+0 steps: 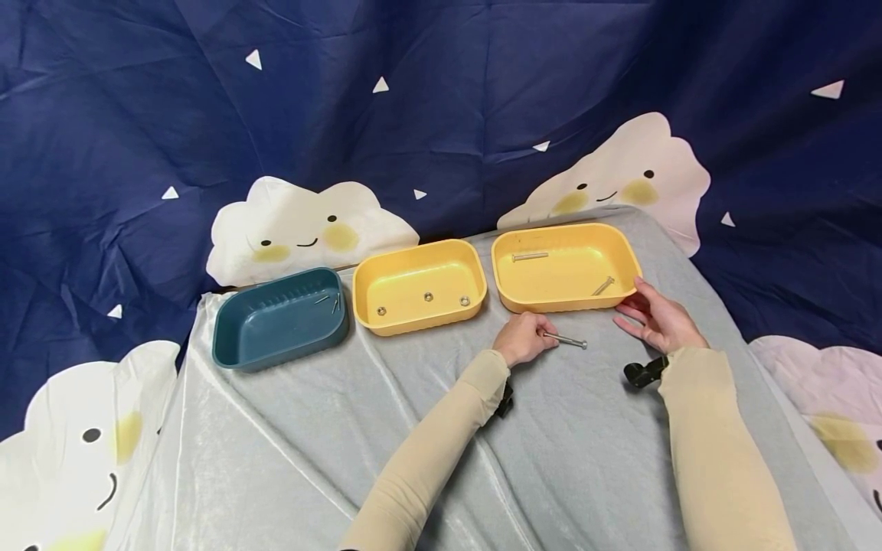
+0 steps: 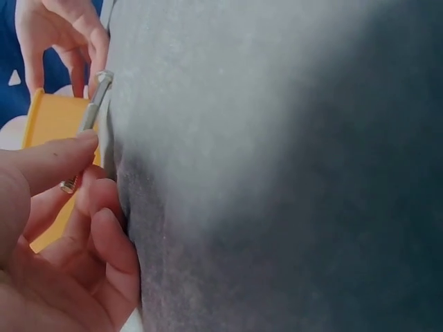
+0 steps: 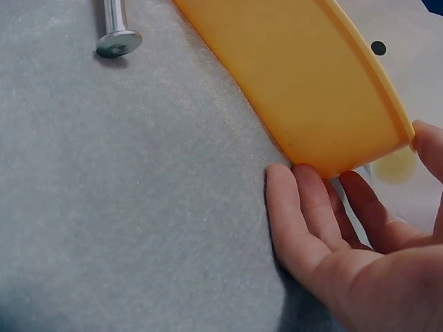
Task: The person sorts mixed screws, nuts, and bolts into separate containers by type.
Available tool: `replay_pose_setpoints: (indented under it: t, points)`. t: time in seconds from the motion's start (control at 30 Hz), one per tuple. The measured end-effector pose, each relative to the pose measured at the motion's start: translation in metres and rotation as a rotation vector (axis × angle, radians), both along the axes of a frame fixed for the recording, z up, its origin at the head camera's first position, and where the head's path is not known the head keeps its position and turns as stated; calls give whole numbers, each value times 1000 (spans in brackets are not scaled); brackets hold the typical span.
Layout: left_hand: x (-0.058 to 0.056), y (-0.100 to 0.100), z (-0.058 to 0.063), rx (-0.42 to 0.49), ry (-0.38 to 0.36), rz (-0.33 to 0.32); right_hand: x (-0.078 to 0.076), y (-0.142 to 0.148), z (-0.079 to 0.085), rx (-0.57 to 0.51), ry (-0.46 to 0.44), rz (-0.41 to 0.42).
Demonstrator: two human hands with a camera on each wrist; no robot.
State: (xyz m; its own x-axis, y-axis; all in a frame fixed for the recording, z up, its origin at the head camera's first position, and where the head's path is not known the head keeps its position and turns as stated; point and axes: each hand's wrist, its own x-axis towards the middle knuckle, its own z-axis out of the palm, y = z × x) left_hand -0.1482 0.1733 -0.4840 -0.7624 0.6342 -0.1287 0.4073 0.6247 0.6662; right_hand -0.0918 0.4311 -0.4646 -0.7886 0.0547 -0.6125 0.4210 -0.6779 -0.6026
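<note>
In the head view, my left hand (image 1: 525,338) pinches a metal bolt (image 1: 568,340) between thumb and fingers, in front of the right yellow tray (image 1: 551,307). The bolt's head points right, away from the hand; its threaded end shows past the thumb in the left wrist view. My right hand (image 1: 663,317) grips the near right corner of that tray, thumb at the rim and fingertips low against its outer wall (image 3: 304,83). Inside this tray lie two more bolts, one bolt (image 1: 530,256) at the back left and another bolt (image 1: 603,285) near the front right.
Left of it stands a second yellow tray (image 1: 413,324) with three nuts, among them a nut (image 1: 428,296) near the middle. Farther left, a dark blue tray (image 1: 276,358) holds small screws (image 1: 335,304). A grey cloth (image 1: 289,467) covers the table; a patterned curtain (image 1: 427,92) hangs behind.
</note>
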Motion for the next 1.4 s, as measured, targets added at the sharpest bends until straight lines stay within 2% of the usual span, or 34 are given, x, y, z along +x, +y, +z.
replay_pose_setpoints:
  t: [0.23,0.57,0.7,0.93,1.23,1.4]
  points:
    - [1,0,2,12,-41,37,1,-1,0,12,-3,-1]
    - [-1,-3,-1,86,-75,78,0,-1,0,-3,-5,-5]
    - [0,-4,-1,123,-119,104,0,0,0,-2,-3,-1]
    - [1,-6,1,212,-227,186,1,1,1,4,-16,-4]
    - [1,-11,7,254,-280,219,1,-1,2,18,-16,-8]
    - [2,-13,11,321,-329,241,1,-2,2,19,-20,-13]
